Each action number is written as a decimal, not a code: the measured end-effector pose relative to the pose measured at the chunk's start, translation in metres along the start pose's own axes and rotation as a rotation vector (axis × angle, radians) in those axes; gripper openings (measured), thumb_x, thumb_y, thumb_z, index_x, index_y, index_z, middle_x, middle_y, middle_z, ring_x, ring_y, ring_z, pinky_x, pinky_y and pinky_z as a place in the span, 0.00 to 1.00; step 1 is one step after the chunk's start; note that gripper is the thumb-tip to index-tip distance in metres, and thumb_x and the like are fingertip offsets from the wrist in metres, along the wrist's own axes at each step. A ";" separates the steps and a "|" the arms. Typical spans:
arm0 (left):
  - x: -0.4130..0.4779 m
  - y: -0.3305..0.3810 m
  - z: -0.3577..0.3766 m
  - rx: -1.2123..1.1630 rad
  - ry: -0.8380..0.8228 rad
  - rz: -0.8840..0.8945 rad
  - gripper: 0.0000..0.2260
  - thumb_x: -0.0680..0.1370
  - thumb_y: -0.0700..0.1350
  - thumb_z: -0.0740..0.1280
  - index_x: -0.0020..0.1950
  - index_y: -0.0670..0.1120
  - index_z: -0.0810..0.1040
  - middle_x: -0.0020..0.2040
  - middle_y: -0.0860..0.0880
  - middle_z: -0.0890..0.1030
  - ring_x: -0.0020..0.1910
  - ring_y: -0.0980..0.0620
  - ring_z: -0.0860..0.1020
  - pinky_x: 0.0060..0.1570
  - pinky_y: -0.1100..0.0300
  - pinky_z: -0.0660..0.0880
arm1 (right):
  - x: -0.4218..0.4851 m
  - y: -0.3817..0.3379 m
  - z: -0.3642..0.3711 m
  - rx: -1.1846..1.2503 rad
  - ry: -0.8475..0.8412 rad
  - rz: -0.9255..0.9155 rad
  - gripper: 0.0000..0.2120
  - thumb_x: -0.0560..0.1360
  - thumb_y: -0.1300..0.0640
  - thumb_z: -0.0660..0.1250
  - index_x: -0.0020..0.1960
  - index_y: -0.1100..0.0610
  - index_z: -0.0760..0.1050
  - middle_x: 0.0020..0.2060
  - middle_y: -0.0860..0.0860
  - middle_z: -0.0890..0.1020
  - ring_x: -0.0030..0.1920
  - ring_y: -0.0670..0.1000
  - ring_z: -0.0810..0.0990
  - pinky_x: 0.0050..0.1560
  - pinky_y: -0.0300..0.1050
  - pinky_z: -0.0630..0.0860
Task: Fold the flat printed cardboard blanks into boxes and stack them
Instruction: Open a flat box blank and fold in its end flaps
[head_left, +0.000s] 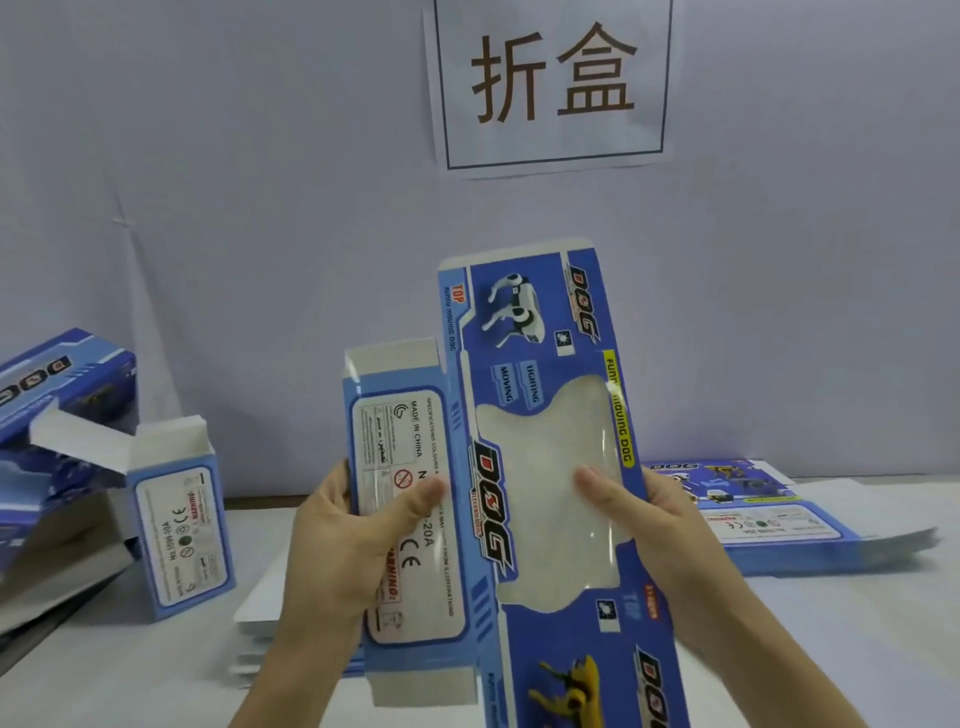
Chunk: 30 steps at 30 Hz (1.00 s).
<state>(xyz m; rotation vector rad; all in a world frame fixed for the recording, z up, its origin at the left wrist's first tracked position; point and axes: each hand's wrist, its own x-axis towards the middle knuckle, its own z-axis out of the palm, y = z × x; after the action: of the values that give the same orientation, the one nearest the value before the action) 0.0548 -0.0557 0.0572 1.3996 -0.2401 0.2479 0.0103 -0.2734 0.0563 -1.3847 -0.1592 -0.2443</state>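
I hold a flat blue printed cardboard blank (524, 415) upright in front of me; it has a clear plastic window and "DOG" lettering. My left hand (348, 540) grips its narrow left panel with the white label, thumb across the front. My right hand (639, 514) holds the right edge, thumb pressed on the window. A folded box (182, 525) stands on the table at the left with its top flaps open. Behind it lie more folded boxes (57, 389) in a pile.
A stack of flat blanks (769, 519) lies on the white table at the right. Another low stack of blanks (260, 618), white side up, lies under my left forearm. A sign with two characters (553, 78) hangs on the pale wall behind.
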 end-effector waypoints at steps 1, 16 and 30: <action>0.000 0.001 -0.002 -0.030 -0.029 -0.009 0.23 0.57 0.51 0.76 0.50 0.52 0.79 0.44 0.47 0.86 0.38 0.45 0.85 0.29 0.56 0.80 | 0.000 0.001 0.000 -0.010 0.012 -0.004 0.16 0.65 0.48 0.71 0.48 0.56 0.82 0.43 0.57 0.86 0.42 0.58 0.86 0.36 0.49 0.83; 0.000 0.001 -0.004 -0.091 -0.155 -0.046 0.22 0.61 0.48 0.74 0.53 0.48 0.78 0.45 0.42 0.85 0.40 0.41 0.84 0.31 0.51 0.81 | 0.000 -0.002 -0.003 -0.025 0.037 0.000 0.23 0.61 0.49 0.72 0.53 0.57 0.77 0.43 0.55 0.86 0.41 0.57 0.86 0.33 0.44 0.81; -0.004 0.003 0.001 -0.117 -0.155 0.005 0.13 0.61 0.50 0.74 0.44 0.54 0.83 0.46 0.43 0.85 0.41 0.42 0.84 0.32 0.54 0.80 | -0.002 -0.003 -0.002 -0.081 0.070 -0.113 0.23 0.61 0.47 0.72 0.54 0.56 0.77 0.42 0.54 0.86 0.40 0.56 0.86 0.33 0.45 0.81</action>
<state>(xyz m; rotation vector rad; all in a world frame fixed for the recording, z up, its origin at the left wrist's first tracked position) 0.0497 -0.0562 0.0587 1.3030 -0.3797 0.1272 0.0078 -0.2756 0.0589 -1.4472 -0.1711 -0.3964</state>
